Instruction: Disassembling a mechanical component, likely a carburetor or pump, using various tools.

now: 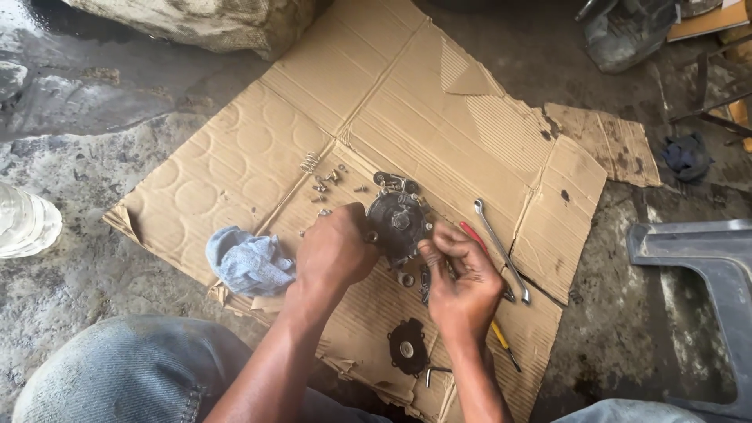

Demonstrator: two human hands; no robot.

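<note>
A round, dark metal mechanical part rests on a flattened cardboard sheet. My left hand grips its left edge with curled fingers. My right hand sits at its lower right, fingertips pinched on something small against the part; what exactly is hidden. Loose screws and a small spring lie just beyond the part. A black round diaphragm-like disc lies near my right forearm.
A blue rag lies left of my left hand. A combination wrench and a red-handled screwdriver lie right of the part. A grey plastic panel sits at right, a clear bottle at left, wet concrete around.
</note>
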